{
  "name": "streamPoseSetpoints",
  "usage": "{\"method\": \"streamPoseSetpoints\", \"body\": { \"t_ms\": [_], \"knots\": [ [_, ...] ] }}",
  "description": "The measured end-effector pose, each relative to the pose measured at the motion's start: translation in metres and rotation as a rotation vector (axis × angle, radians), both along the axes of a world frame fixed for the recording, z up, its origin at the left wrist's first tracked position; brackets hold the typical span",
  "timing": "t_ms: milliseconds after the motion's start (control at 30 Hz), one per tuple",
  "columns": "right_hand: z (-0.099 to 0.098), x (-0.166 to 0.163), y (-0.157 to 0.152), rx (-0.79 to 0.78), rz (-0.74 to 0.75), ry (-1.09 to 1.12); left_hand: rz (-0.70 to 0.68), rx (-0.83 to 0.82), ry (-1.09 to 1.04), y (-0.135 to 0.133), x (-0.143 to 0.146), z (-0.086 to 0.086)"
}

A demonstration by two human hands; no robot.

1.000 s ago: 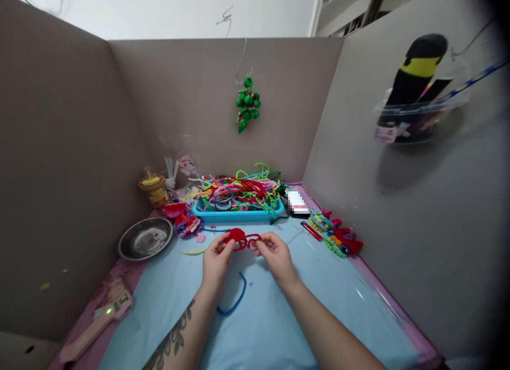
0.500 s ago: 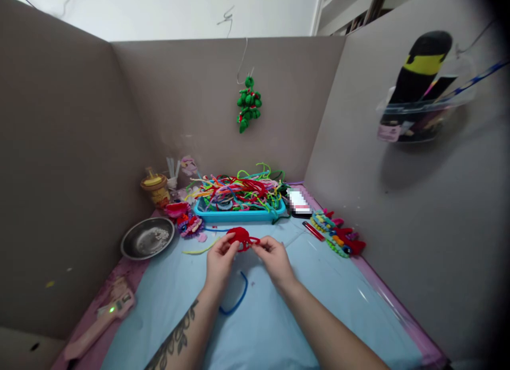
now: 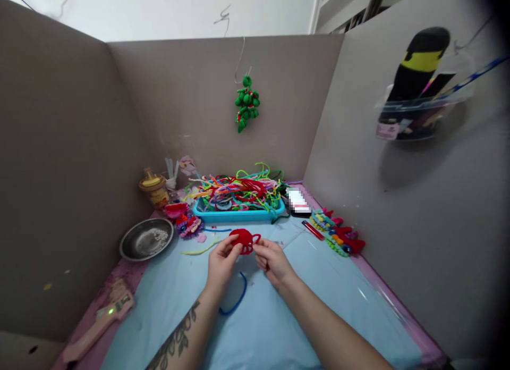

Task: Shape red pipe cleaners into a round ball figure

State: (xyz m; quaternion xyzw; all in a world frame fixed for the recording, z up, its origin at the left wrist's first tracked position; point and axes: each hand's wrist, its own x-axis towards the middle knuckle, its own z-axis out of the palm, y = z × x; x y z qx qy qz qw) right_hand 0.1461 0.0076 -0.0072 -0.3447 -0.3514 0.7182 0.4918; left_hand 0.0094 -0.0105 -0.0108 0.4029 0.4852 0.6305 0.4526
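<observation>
The left hand (image 3: pixel 222 259) and the right hand (image 3: pixel 273 259) are both narrow, fingers bent in, above the blue cloth (image 3: pixel 338 306); the forearms are cut off by the lower edge. Behind, a heap of strands (image 3: pixel 247 188) hides most inside of the blue tray (image 3: pixel 239 216). The phone (image 3: pixel 298 201) beside it has a pixelated screen. The blue strand (image 3: pixel 244 292) lies nearer. Between the hands is the red piece (image 3: pixel 242 235): left fingers pinch and partly cover its body; right fingertips hold its side loop, the exact grip hard to see.
</observation>
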Motion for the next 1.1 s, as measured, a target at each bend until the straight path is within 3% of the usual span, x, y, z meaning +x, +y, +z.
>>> {"method": "streamPoseSetpoints", "body": {
  "t_ms": [267,400,500,667,1100],
  "knots": [
    [0.001,-0.002,-0.004,0.252,-0.103,-0.340,-0.025,-0.028,-0.086,-0.002,0.003,0.005],
    [-0.004,0.000,-0.007,0.381,-0.322,-0.451,0.022,-0.029,-0.103,-0.001,0.003,0.005],
    [-0.004,0.001,-0.012,0.596,-0.438,-0.634,0.013,-0.041,-0.106,0.000,0.002,0.003],
    [0.002,-0.003,-0.020,1.015,-0.344,-0.920,-0.025,-0.039,-0.121,0.000,0.004,0.001],
    [-0.006,-0.007,-0.017,1.072,-0.418,-1.240,-0.021,-0.034,-0.110,-0.004,0.011,0.000]
  ]
}}
